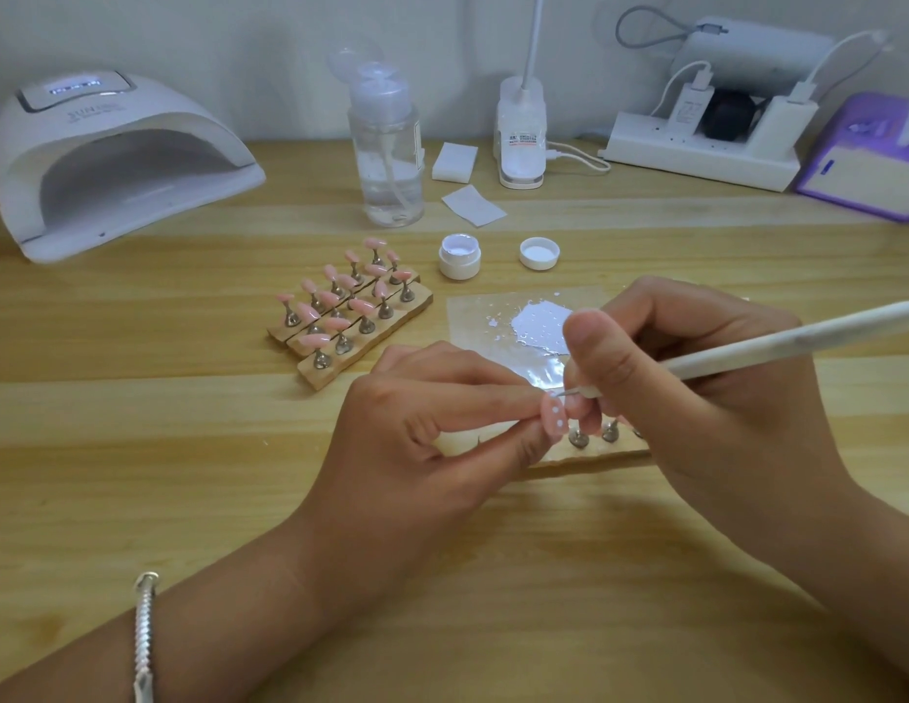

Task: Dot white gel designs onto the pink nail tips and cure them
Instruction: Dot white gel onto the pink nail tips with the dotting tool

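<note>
Pink nail tip [553, 417] was pinched at its edges between the thumb and fingertips of the left hand [427, 423], low over the table [138, 449] and just in front of a wooden strip [589, 456] set with metal pegs. Several white dots showed on it. Whether a peg sat under it was hidden. The right hand [696, 398] gripped a dotting pen [797, 342] like a pencil, thumb and fingers curled round its lower end. Its fine metal point stood at the tip's upper edge, touching or nearly so; I could not tell which.

The dots were probably uncured, so the nearest risk was a smear, since the left thumb lay just beside them. Too firm a press with the point would likely spread a dot into a blob or make the small tip slip in the pinch.

Further out, the right hand hung over a clear sheet [493, 317] carrying a puddle of white gel [538, 322], and a dropped wrist could drag through it. The open gel pot [460, 256] and its lid [539, 252] stood near, easy to knock. Three rows of plain pink tips [351, 312] stood close on the left, between the hands and the curing lamp [112, 159], which was well apart. A careless reach that way might topple them.
</note>
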{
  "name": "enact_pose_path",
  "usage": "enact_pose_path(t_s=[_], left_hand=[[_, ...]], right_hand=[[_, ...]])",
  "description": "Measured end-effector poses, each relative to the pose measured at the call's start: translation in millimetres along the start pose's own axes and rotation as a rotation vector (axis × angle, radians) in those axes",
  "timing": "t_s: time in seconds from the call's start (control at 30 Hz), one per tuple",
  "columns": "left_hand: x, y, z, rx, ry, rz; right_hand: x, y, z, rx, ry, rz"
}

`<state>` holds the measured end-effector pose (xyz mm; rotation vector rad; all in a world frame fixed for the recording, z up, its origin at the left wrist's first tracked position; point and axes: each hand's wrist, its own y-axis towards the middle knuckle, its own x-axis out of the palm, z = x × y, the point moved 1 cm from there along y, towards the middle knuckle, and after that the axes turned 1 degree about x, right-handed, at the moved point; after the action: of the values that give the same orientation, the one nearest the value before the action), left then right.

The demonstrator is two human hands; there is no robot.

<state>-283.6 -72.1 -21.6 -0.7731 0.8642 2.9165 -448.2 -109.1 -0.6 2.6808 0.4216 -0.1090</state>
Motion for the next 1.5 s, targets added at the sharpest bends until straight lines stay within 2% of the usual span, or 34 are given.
enact_pose_path(t_s=[0.7,0.93,1.13,1.3,1.5], left_hand=[[0.4,-1.0,-2.0,0.004,0.002,0.006],[1.3,-2.5,-4.4,0.002,0.009,0.024],[1.0,-2.9,-6.0,0.009,0.006,0.035],[0.7,-2.8,-6.2,0.001,-0.030,0.058],[-0.1,-3.0,-5.7,-0.001,-0.038,0.063]], right_hand=[[-1.3,1.8,0.3,0.002,0.063,-0.012],[-10.0,12.4,-4.8,0.024,0.214,0.086],[-28.1,24.3,-1.3,0.034,0.234,0.166],[-54.9,35.7,8.5,0.029,0.074,0.274],[-95.4,41.6,30.8,0.091,-0.529,0.206]])
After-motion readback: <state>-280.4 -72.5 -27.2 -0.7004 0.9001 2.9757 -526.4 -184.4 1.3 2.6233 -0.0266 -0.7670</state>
